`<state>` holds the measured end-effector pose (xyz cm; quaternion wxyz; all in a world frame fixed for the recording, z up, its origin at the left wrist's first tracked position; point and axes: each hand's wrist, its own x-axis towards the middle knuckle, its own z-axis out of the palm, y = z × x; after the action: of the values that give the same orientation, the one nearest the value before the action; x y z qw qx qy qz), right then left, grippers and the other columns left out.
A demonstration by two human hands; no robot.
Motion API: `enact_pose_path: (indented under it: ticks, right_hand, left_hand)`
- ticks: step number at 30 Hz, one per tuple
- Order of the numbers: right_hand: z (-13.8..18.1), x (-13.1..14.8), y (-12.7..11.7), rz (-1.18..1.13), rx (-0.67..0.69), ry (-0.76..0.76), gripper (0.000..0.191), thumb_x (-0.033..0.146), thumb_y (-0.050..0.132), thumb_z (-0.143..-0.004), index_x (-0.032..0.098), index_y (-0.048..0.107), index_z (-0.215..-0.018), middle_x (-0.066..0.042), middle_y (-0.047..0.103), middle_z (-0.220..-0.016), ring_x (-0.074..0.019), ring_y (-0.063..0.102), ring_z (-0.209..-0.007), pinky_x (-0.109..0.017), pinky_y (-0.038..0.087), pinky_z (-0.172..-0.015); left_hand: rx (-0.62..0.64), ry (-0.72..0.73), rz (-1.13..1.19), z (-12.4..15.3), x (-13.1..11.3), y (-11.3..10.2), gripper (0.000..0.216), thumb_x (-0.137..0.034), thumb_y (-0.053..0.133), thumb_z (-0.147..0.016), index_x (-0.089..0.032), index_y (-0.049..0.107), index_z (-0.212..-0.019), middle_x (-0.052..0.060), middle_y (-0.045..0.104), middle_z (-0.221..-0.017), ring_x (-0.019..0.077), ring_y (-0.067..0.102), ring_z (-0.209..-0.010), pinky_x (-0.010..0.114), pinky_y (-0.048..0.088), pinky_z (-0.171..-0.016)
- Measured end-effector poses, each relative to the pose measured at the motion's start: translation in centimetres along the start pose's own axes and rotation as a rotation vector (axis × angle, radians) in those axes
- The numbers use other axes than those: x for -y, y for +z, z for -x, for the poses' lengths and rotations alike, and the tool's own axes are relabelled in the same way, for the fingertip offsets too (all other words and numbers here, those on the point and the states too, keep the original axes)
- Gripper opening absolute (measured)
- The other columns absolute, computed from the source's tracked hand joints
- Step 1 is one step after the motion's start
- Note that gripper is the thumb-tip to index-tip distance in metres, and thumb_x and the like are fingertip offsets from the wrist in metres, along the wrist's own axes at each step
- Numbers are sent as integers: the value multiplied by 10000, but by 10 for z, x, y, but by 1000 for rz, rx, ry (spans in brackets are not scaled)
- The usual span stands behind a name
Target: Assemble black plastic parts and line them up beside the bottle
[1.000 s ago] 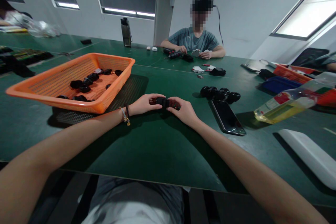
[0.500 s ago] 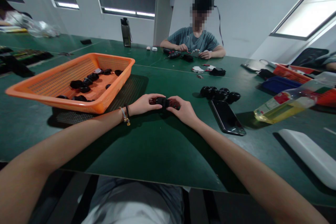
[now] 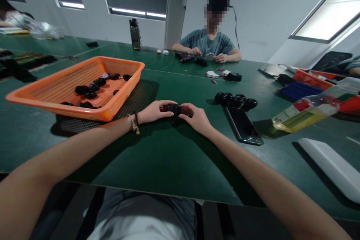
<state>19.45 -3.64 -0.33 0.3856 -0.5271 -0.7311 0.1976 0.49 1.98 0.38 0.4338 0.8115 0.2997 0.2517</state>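
Between my two hands, just over the green table, is a small black rounded part; its exact kind is hard to make out. My left hand grips its left side, thumb in front and fingers behind. From the right, my right hand pinches the other side with thumb and fingertips. Fingers cover much of the part. Several glossy black round parts stand in a cluster to the right of my right hand. To the left, an orange perforated basket holds several loose black parts.
A smartphone lies right of my hands, near a tilted-looking bottle of yellow liquid and a white block. Across the table a person handles small parts. A dark bottle stands at the back.
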Motion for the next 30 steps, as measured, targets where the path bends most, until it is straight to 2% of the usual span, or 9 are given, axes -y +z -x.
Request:
enact_pose_path:
  ticks: [30]
  right_hand:
    - [-1, -2, 2, 27, -10, 19, 200, 201, 612, -736, 188, 633, -934, -21, 684, -759, -149, 623, -682, -293, 487, -650]
  left_hand:
    - [-3, 8, 17, 0, 1, 0, 505, -319, 620, -712, -134, 532, -1174, 91, 619, -1117, 203, 589, -976, 346, 460, -859]
